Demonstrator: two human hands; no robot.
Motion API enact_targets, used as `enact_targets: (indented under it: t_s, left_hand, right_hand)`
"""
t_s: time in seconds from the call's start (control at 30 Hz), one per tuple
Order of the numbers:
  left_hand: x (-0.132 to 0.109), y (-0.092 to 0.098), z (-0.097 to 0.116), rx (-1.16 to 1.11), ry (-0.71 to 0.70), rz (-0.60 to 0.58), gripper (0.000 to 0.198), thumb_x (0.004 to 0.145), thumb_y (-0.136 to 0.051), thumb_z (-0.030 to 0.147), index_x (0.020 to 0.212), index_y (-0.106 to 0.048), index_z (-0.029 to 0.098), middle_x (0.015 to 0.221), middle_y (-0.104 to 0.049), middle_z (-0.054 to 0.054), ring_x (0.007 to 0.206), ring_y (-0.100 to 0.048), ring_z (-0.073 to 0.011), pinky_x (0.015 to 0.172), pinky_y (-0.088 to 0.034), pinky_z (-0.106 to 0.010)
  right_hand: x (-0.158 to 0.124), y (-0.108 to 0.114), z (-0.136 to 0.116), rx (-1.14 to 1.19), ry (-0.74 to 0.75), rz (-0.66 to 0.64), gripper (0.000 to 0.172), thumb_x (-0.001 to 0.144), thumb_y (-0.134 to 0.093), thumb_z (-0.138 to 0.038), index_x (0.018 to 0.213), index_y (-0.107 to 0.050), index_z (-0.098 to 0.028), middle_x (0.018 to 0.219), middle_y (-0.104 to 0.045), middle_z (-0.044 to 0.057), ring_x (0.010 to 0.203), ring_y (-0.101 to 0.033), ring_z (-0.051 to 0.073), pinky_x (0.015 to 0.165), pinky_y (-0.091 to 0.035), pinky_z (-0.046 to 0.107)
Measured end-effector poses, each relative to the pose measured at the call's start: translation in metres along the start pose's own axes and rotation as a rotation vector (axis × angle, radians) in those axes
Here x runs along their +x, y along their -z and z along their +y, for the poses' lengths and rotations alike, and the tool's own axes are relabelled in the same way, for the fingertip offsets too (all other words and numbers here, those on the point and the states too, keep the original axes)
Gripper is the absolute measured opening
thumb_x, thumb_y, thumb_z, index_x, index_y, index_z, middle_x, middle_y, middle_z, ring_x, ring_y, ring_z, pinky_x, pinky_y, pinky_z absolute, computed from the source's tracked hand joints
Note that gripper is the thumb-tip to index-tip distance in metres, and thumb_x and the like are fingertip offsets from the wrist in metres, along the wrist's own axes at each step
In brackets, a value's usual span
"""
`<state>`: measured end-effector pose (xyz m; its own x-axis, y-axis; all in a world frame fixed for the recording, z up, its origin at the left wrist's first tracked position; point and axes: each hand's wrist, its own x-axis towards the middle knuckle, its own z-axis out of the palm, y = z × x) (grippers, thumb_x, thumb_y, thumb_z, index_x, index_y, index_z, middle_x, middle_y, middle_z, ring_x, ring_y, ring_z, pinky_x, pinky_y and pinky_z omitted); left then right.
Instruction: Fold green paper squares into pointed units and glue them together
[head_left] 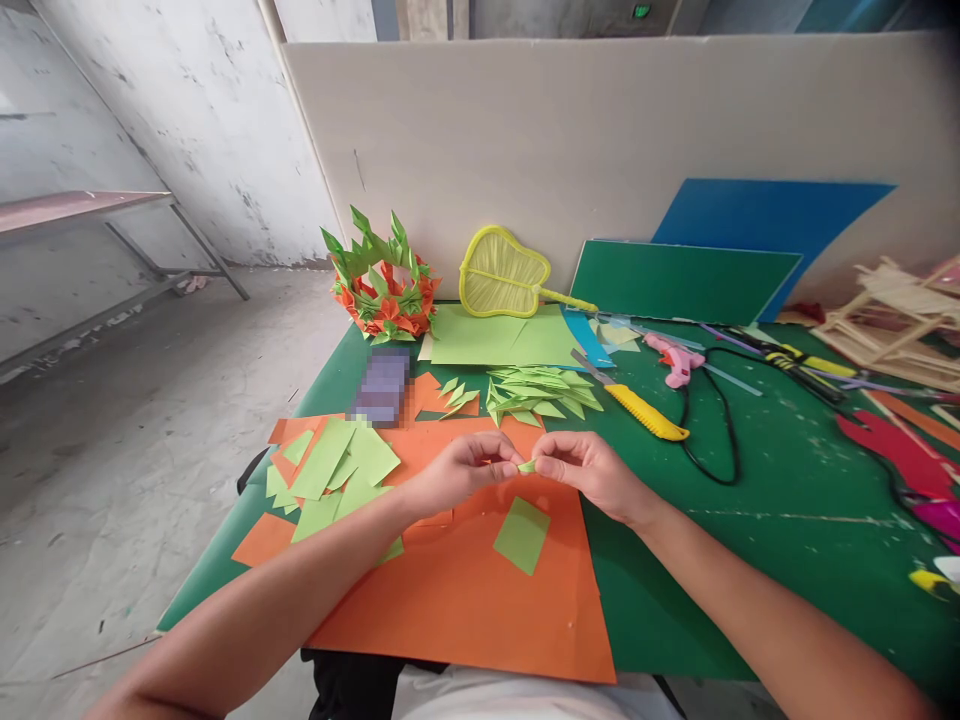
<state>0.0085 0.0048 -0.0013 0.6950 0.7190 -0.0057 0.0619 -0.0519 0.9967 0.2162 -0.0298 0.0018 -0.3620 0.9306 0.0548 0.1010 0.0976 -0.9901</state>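
A small folded piece of green paper [527, 467] is pinched at its two ends between my left hand [472, 466] and my right hand [589, 470]. Both hands hover over a large orange paper sheet [480, 615]. One flat green paper rectangle [523, 535] lies on that sheet, just below my hands. Beyond them is a pile of folded green paper pieces [536, 392], with a few more folded pieces [457, 395] to its left. Loose green paper cuts [345, 465] overlap by my left forearm.
A green and orange paper crown-like ring [382, 290] stands at the back left, near a yellow fan [502, 275]. A yellow utility knife [645, 408] with its blade out and a pink glue gun [675, 358] with a black cord lie right. A wooden model [892, 315] stands far right.
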Motion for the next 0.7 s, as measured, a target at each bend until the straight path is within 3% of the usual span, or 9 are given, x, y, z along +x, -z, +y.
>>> enact_targets:
  t_s: [0.2, 0.33, 0.4, 0.5, 0.6, 0.7]
  left_hand:
    - [-0.001, -0.003, 0.000, 0.109, 0.010, 0.009, 0.024, 0.081, -0.064, 0.039, 0.084, -0.059, 0.016, 0.079, -0.056, -0.001, 0.066, -0.050, -0.0099, 0.059, -0.040, -0.021]
    - [0.000, -0.003, -0.003, 0.435, -0.168, 0.171, 0.016, 0.085, -0.059, 0.030, 0.076, -0.060, 0.016, 0.077, -0.056, -0.002, 0.066, -0.050, -0.0107, 0.058, -0.040, -0.022]
    - [0.002, 0.006, -0.004, 0.621, -0.268, 0.285, 0.014, 0.086, -0.055, 0.025, 0.078, -0.063, 0.018, 0.077, -0.056, -0.003, 0.066, -0.050, -0.0113, 0.057, -0.039, -0.022]
    - [0.006, 0.030, -0.006, 0.863, -0.328, 0.471, 0.016, 0.088, -0.052, 0.022, 0.088, -0.067, 0.019, 0.079, -0.057, -0.003, 0.065, -0.050, -0.0112, 0.060, -0.041, -0.023]
    - [0.010, 0.056, -0.008, 1.093, -0.281, 0.601, 0.020, 0.088, -0.047, 0.020, 0.094, -0.067, 0.019, 0.086, -0.057, -0.004, 0.068, -0.053, -0.0128, 0.063, -0.042, -0.024]
    - [0.014, 0.070, -0.013, 1.252, -0.224, 0.616, 0.023, 0.088, -0.044, 0.017, 0.091, -0.067, 0.019, 0.088, -0.056, -0.006, 0.073, -0.055, -0.0153, 0.067, -0.042, -0.026]
  right_hand:
    - [0.000, -0.003, 0.004, -0.117, -0.001, 0.052, 0.027, 0.082, -0.064, -0.040, 0.071, -0.061, -0.016, 0.066, -0.054, -0.002, 0.060, -0.046, 0.010, 0.055, -0.038, 0.023]
    - [0.000, -0.003, 0.010, -0.264, 0.048, 0.072, 0.025, 0.081, -0.065, -0.042, 0.082, -0.066, -0.017, 0.076, -0.060, 0.001, 0.068, -0.051, 0.013, 0.063, -0.044, 0.025]
    - [0.001, -0.001, 0.014, -0.325, 0.051, 0.074, 0.038, 0.077, -0.070, -0.044, 0.105, -0.065, -0.020, 0.085, -0.061, 0.002, 0.071, -0.053, 0.014, 0.066, -0.047, 0.027]
    - [0.000, 0.003, 0.018, -0.421, 0.030, 0.036, 0.065, 0.073, -0.073, -0.046, 0.130, -0.052, -0.025, 0.092, -0.061, 0.003, 0.075, -0.055, 0.016, 0.066, -0.049, 0.028]
    - [-0.002, 0.004, 0.016, -0.523, 0.071, -0.090, 0.059, 0.076, -0.071, -0.047, 0.129, -0.054, -0.029, 0.102, -0.062, 0.006, 0.089, -0.058, 0.020, 0.076, -0.050, 0.031]
    - [-0.003, 0.004, 0.011, -0.631, 0.157, -0.265, 0.042, 0.079, -0.070, -0.044, 0.119, -0.064, -0.033, 0.113, -0.060, 0.005, 0.105, -0.055, 0.023, 0.092, -0.043, 0.035]
